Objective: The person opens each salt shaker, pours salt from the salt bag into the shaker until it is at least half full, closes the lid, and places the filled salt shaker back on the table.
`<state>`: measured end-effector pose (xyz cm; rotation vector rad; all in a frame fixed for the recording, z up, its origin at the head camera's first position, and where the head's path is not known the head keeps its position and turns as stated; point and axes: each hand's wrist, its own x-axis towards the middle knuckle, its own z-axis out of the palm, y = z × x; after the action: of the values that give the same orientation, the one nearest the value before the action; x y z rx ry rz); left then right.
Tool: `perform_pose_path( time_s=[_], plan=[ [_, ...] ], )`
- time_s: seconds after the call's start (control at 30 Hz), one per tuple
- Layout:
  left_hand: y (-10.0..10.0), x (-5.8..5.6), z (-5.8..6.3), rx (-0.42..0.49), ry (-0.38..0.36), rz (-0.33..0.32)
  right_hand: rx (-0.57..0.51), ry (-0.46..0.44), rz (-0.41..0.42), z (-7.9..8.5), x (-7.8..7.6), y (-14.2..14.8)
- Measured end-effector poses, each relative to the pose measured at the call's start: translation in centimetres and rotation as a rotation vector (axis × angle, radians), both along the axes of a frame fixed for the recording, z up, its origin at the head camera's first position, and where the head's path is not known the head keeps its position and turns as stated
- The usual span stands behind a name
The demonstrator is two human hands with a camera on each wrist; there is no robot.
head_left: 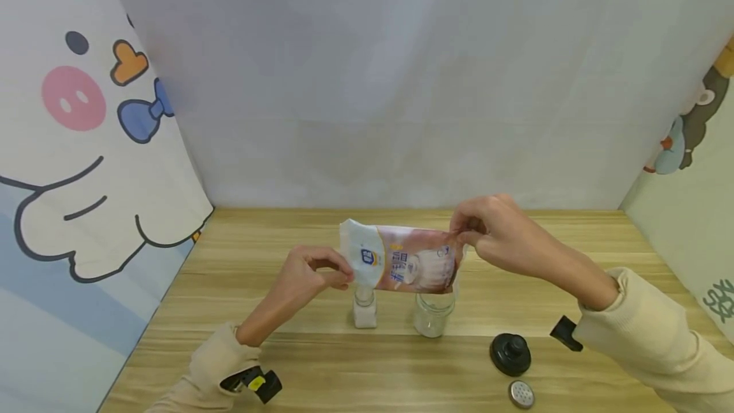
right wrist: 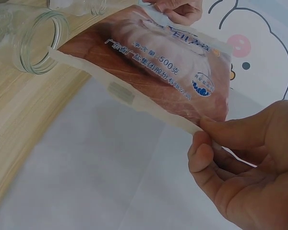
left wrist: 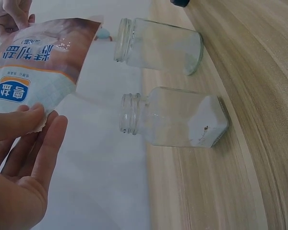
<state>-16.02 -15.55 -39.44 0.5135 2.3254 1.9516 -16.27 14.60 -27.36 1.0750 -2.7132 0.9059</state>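
A brown and pale-blue salt bag [head_left: 415,260] hangs sideways between both hands above two glass jars. My left hand [head_left: 312,273] pinches the bag's pale end, thumb against fingers. At the brown end, my right hand [head_left: 496,231] pinches the upper corner; in the right wrist view the thumb and index finger [right wrist: 201,148] grip its whitish edge. Below the pale end stands a small square glass bottle [left wrist: 170,117] with white grains at its bottom. Beside it is a wider round glass jar [head_left: 434,318], uncapped, its mouth partly behind the bag in the head view.
A black knobbed lid [head_left: 510,354] lies on the wooden table [head_left: 309,368] at the front right. Closer to me is a silver perforated cap [head_left: 521,394]. A plain pale cloth [head_left: 401,94] rises behind the table, with cartoon-printed cloth [head_left: 74,209] on the left.
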Motion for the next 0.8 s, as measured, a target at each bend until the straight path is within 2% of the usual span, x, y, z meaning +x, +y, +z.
perform_pose_path(
  time_s=[0.8],
  plan=[
    [0.06,0.21,0.24,0.005,-0.013,0.002,-0.004,-0.002,0.000,0.13,0.01,0.01]
  ],
)
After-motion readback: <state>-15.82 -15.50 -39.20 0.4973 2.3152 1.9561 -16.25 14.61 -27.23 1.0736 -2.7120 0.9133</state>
